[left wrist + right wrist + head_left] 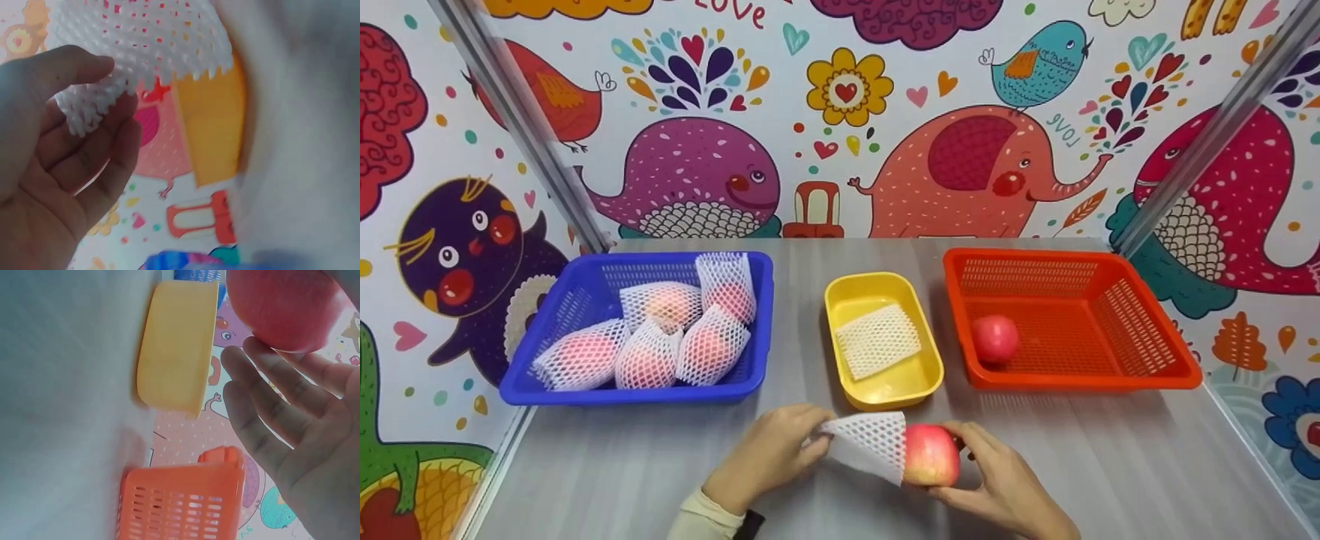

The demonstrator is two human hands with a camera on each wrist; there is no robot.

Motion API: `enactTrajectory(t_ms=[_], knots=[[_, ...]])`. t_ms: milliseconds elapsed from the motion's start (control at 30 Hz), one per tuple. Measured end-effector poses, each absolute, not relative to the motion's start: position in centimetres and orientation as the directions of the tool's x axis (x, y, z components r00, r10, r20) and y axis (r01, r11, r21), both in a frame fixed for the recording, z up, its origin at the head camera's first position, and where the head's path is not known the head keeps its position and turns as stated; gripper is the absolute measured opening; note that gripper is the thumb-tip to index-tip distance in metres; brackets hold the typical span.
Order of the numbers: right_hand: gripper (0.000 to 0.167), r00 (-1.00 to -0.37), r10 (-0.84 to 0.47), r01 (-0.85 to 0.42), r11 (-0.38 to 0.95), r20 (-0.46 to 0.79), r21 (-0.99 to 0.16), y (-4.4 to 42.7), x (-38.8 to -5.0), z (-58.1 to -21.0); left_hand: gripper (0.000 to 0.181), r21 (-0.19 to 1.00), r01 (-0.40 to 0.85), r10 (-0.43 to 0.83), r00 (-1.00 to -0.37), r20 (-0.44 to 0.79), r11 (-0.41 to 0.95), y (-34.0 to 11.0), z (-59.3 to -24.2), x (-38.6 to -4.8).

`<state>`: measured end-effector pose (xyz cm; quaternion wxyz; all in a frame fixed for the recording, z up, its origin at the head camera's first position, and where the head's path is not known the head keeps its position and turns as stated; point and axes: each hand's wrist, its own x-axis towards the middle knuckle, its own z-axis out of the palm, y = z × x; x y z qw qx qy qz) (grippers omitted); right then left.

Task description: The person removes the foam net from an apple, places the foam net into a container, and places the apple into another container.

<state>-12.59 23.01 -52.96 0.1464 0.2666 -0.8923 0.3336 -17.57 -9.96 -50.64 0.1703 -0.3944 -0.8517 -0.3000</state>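
My left hand [775,454] pinches the narrow end of a white foam net sleeve [876,444] between thumb and fingers. In the left wrist view the mesh [140,39] hangs over the fingers, its edge ragged. A red and yellow apple [931,456] sits at the sleeve's wide mouth, mostly outside it. My right hand [1003,484] grips the apple from the right, thumb on the near side and fingers on the far side. Seen from the right wrist, fingertips touch the red apple [287,306]. Both hands are over the grey table, in front of the yellow tray.
A blue basket [637,397] at left holds several net-wrapped apples [649,360]. The small yellow tray [885,394] in the middle contains flat foam nets [879,341]. At right, an orange-red basket [1080,315] has one bare apple [996,339] inside. Patterned walls [840,150] stand behind and beside.
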Motion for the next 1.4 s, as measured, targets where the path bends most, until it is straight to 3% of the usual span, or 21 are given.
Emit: enactTrajectory(t_ms=[433,600,833,1100,1400], knots=[[0.068,-0.826,-0.396,-0.56,0.651,0.4,-0.513,23.2,-12.6,-53.3,0.017,0.335,0.737,0.483,-0.65,0.586,0.587,-8.2,-45.4,-22.7],[0.068,-0.832,-0.406,-0.553,0.656,0.378,-0.513,22.9,-12.4,-53.5,0.016,0.37,0.717,0.515,-0.688,0.511,0.591,-6.4,-46.4,-24.4],[0.067,-0.813,-0.441,-0.582,0.653,0.381,-0.485,22.8,-12.3,-53.4,0.015,0.375,0.72,0.552,-0.691,0.466,0.584,-4.9,-49.0,-26.2],[0.068,-0.816,-0.444,-0.577,0.648,0.369,-0.496,22.6,-12.3,-53.5,0.03,0.354,0.706,0.572,-0.706,0.417,0.613,-4.9,-50.0,-26.4],[0.07,-0.852,-0.432,-0.521,0.662,0.295,-0.539,22.3,-11.7,-53.9,0.03,0.325,0.751,0.55,-0.649,0.526,0.575,-5.8,-49.0,-24.0]])
